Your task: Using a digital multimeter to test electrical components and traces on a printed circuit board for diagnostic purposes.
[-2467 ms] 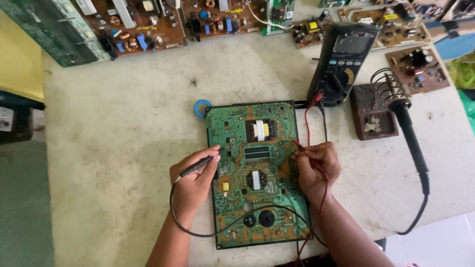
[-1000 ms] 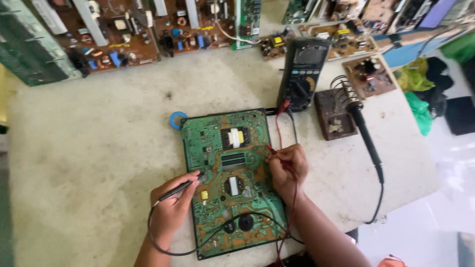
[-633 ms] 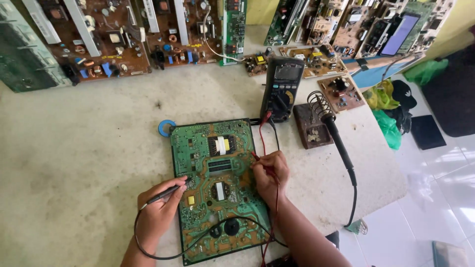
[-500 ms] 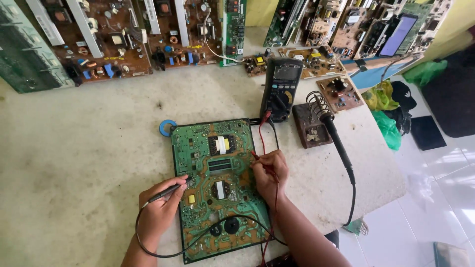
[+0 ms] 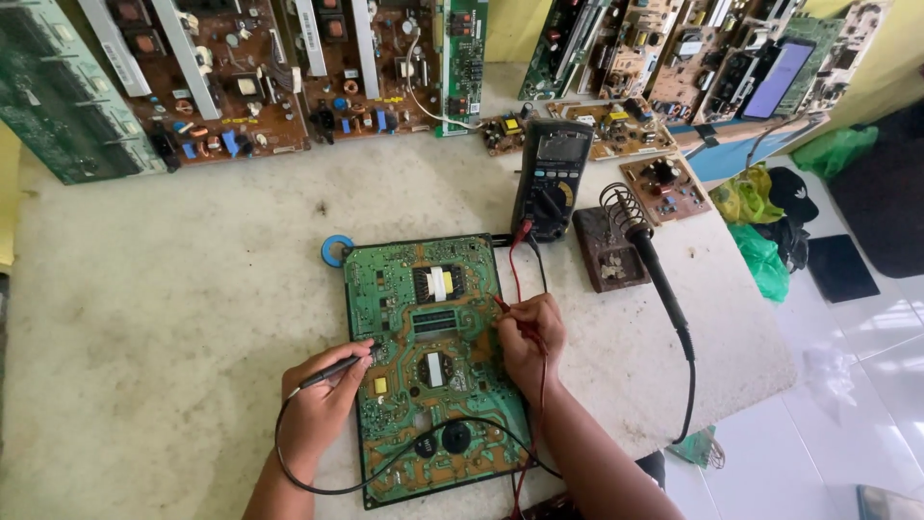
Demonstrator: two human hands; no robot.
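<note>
A green circuit board (image 5: 433,366) lies flat on the pale worktop (image 5: 173,289) in front of me. My left hand (image 5: 322,404) grips a black test probe (image 5: 332,371) whose tip touches the board's left edge. My right hand (image 5: 531,337) pinches a red test probe (image 5: 502,306) against the board's right side. A black lead (image 5: 385,472) loops across the board's lower part. Red and black leads run up to a dark multimeter (image 5: 551,181) standing just behind the board.
A soldering iron (image 5: 659,289) rests in a coil stand (image 5: 611,246) right of the board. A blue tape roll (image 5: 336,251) lies at the board's top left corner. Several brown and green circuit boards (image 5: 250,77) lean along the back. Green bags (image 5: 756,250) hang off the right edge.
The camera view has shifted and tilted, so the board now sits more central. Both hands stay on the board with their probes in nearly the same spots.
</note>
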